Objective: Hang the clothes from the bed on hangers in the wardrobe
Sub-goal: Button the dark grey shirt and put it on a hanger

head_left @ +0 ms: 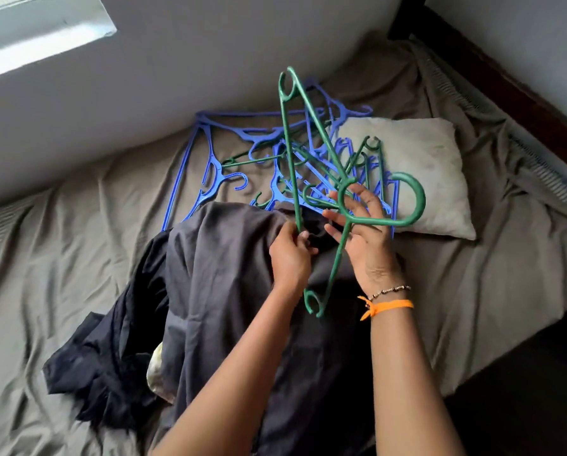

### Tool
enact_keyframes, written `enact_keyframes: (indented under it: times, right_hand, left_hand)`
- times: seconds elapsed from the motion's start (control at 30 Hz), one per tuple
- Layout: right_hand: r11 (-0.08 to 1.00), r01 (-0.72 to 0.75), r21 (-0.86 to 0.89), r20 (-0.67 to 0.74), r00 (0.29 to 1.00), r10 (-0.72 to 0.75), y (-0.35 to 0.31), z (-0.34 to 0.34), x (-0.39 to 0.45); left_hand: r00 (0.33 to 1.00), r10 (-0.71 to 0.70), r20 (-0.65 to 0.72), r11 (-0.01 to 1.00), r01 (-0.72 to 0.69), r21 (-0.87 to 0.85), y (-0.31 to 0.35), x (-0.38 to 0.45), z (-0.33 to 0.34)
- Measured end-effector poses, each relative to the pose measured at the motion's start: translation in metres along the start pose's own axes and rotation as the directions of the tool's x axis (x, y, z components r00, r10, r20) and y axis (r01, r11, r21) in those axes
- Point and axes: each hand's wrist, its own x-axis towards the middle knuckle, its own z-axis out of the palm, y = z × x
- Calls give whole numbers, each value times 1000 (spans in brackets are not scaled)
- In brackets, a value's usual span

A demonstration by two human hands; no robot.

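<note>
Grey-brown sheets are covering the bed [78,258], which is lying against a pale wall with a bright window strip at the upper left. Over the middle of it, the left hand [290,258] is pinching the dark grey garment [229,274] at its top edge together with the lower bar of a green hanger [290,153]. The right hand [362,235], wearing an orange band [385,306] and a thin bead bracelet at the wrist, is lying against the hanger's neck with fingers spread and mostly straight, the hook curving past them to the right; whether the thumb is clasping the plastic cannot be told. The garment is draping down over a darker blue-black cloth [108,366] on the sheet. Beyond the hands, a tangle of blue and green hangers [216,153] is lying on the bed, partly overlapping a pale pillow [420,166].
</note>
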Motion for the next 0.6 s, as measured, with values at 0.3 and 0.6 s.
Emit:
enact_keyframes:
  times: [0.3, 0.6]
  right_hand:
    - [742, 120, -660, -512, 651, -560, -3, -32, 36]
    - [994, -98, -50, -562, 825, 53, 16, -17, 61]
  left_hand:
    - [996, 90, 20, 990, -92, 111, -12, 38, -18]
    - [991, 36, 130, 999, -40, 31, 16, 54, 5]
